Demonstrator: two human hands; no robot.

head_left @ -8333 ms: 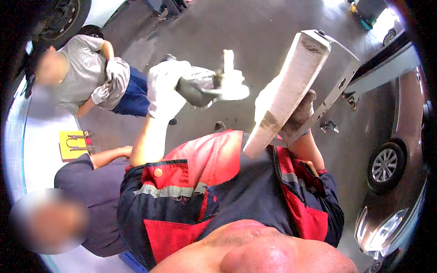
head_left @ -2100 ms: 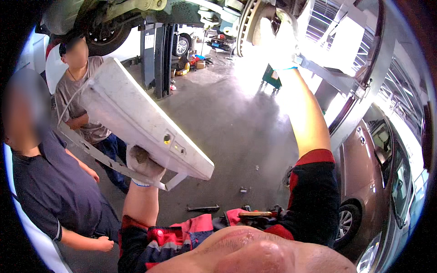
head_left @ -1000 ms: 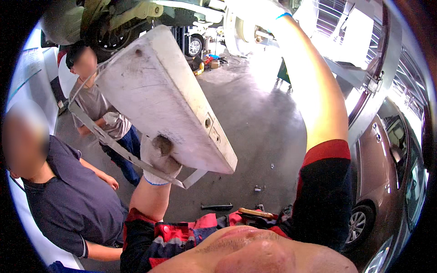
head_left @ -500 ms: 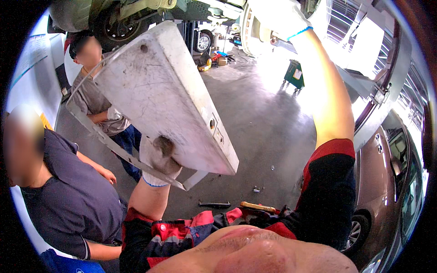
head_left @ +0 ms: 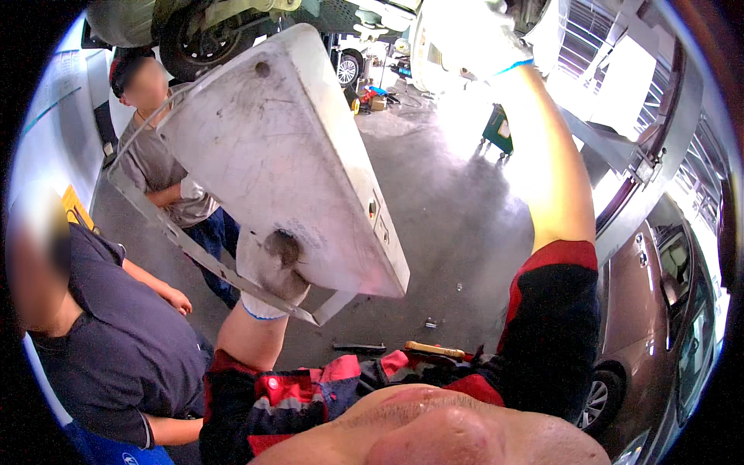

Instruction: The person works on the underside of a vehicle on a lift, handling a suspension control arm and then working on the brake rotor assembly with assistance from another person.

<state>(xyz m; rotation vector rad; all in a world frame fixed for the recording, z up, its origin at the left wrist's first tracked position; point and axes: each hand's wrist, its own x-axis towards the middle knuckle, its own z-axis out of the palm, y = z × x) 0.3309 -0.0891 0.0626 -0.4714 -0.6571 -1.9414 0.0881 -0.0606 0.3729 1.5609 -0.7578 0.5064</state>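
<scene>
My left hand (head_left: 267, 275), in a dirty white glove, is closed on a scuffed white wedge-shaped housing (head_left: 248, 139) with a bent metal bracket (head_left: 190, 240), held raised left of centre. My right arm reaches high; its gloved hand (head_left: 504, 43) is at a brake disc assembly (head_left: 430, 50) beneath a raised car (head_left: 333, 15). Glare washes out its fingers, so what they grip cannot be made out. A wooden-handled tool (head_left: 434, 349) shows at the front of my red-and-black workwear.
Two people stand at my left, in grey (head_left: 147, 163) and in dark clothing (head_left: 124, 356). A lift post (head_left: 643, 186) and brown car (head_left: 632, 310) are on the right. Beyond are a green wheeled bin (head_left: 497, 128), assorted items (head_left: 372, 101) and small parts on the floor (head_left: 430, 322).
Since the earliest frame the view tilted up, the housing turned over in my left hand and my right hand left it for the car. In the last second, the housing rose slightly.
</scene>
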